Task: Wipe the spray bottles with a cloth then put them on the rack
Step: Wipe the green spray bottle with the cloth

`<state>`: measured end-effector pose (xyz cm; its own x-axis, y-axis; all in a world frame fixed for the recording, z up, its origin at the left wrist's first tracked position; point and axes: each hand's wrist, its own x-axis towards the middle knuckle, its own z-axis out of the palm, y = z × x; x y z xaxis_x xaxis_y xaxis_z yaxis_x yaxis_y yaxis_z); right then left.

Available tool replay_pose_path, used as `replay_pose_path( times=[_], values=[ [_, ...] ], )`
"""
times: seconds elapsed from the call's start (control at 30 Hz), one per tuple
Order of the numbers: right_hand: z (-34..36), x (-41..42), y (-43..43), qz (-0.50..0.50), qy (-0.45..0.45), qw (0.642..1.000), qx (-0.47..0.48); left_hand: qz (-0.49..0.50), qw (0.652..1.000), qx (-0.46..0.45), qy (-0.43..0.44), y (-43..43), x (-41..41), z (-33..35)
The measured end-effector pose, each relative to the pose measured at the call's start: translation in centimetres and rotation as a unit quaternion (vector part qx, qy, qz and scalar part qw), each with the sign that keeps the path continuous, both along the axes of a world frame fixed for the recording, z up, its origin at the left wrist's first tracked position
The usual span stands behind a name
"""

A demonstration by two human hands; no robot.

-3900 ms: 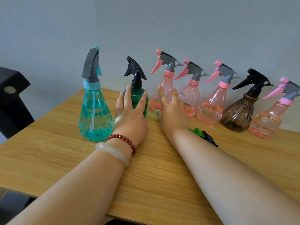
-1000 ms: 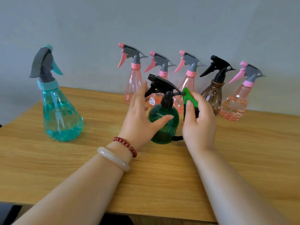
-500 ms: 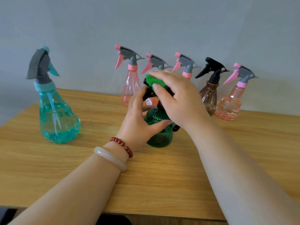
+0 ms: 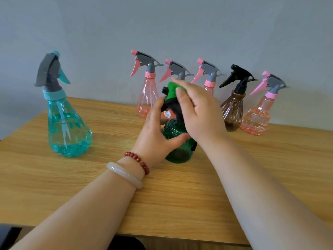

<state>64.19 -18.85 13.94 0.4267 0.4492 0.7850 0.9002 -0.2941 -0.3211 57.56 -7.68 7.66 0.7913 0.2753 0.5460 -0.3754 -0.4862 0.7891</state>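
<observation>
Left hand: my left hand [image 4: 156,134] gripped the green bottle [image 4: 178,147], upright on the bench [image 4: 180,195].
Right hand: my right hand [image 4: 200,114] pinched the green cloth [image 4: 172,90] against the bottle's top.
Risk: a hard wipe could tip it into the pink bottles [image 4: 146,98] just behind.
Writing: raised marks on the green bottle, unreadable.

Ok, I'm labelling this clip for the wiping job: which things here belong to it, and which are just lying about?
Job: green bottle, gripped by left hand; cloth, in right hand on its trigger head; teal bottle, four pink bottles, brown bottle.
Just there: table, bead bracelet, bangle. No rack in view.
</observation>
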Motion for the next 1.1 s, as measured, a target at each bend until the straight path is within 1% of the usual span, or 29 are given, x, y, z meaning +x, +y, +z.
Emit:
replay_pose_path(
  times=[0.1,0.13,0.2,0.23,0.33,0.4,0.47,0.5,0.53,0.6,0.63,0.67,0.73,0.8,0.83,0.93,1.0,1.03,1.1],
  values=[
    [-1.4,-0.1,-0.3,-0.023,0.072,0.992,0.100,0.008,1.000,0.005,0.015,0.2,0.1,-0.1],
    [-1.8,-0.3,-0.5,-0.037,0.074,0.990,0.116,0.009,1.000,0.006,0.018,0.2,0.1,-0.2],
    [-2.6,-0.3,-1.0,-0.073,0.069,0.986,0.131,0.006,1.000,0.004,0.022,0.3,0.2,-0.3],
    [-2.9,-0.2,-1.3,-0.095,0.081,0.983,0.138,0.005,1.000,0.001,0.024,0.3,0.3,-0.4],
    [-3.3,0.2,-2.1,-0.131,0.157,0.969,0.135,0.011,1.000,0.000,0.029,0.3,0.3,-0.5],
    [-3.5,0.2,-2.8,-0.119,0.160,0.971,0.135,0.014,0.999,0.006,0.031,0.3,0.3,-0.4],
    [-4.0,-0.2,-3.0,-0.078,0.158,0.976,0.129,0.023,0.999,0.010,0.029,0.4,0.2,-0.4],
    [-4.3,-0.5,-2.9,-0.051,0.180,0.976,0.116,0.029,0.999,0.011,0.029,0.5,0.1,-0.4],
    [-4.6,-0.6,-2.7,-0.023,0.223,0.969,0.104,0.037,0.999,0.012,0.029,0.5,0.0,-0.4],
    [-5.0,-0.8,-2.2,0.028,0.334,0.939,0.079,0.052,0.998,0.011,0.028,0.8,-0.1,-0.3],
    [-5.2,-0.7,-2.0,0.042,0.368,0.927,0.063,0.060,0.998,0.010,0.027,0.9,-0.1,-0.2],
    [-5.3,-0.7,-1.9,0.047,0.383,0.921,0.049,0.066,0.997,0.009,0.027,1.1,-0.1,-0.2],
    [-5.3,-0.9,-2.0,0.049,0.369,0.927,0.050,0.069,0.997,0.003,0.030,1.2,-0.1,-0.2],
    [-5.6,-1.4,-2.1,0.076,0.331,0.939,0.060,0.068,0.997,0.003,0.033,1.2,-0.1,-0.4],
    [-5.6,-1.6,-2.0,0.085,0.329,0.938,0.065,0.067,0.997,0.005,0.032,1.3,-0.2,-0.5],
    [-5.3,-1.1,-1.3,0.053,0.378,0.921,0.078,0.067,0.997,0.014,0.030,1.4,-0.2,-0.6],
    [-5.3,-0.7,-1.1,0.035,0.394,0.915,0.081,0.069,0.997,0.012,0.031,1.4,-0.2,-0.6],
    [-5.3,-0.8,-1.1,0.035,0.388,0.917,0.080,0.069,0.997,0.006,0.033,1.4,-0.2,-0.5],
    [-5.6,-1.4,-1.3,0.044,0.345,0.935,0.074,0.069,0.997,-0.006,0.038,1.2,-0.3,-0.2]
  ],
)
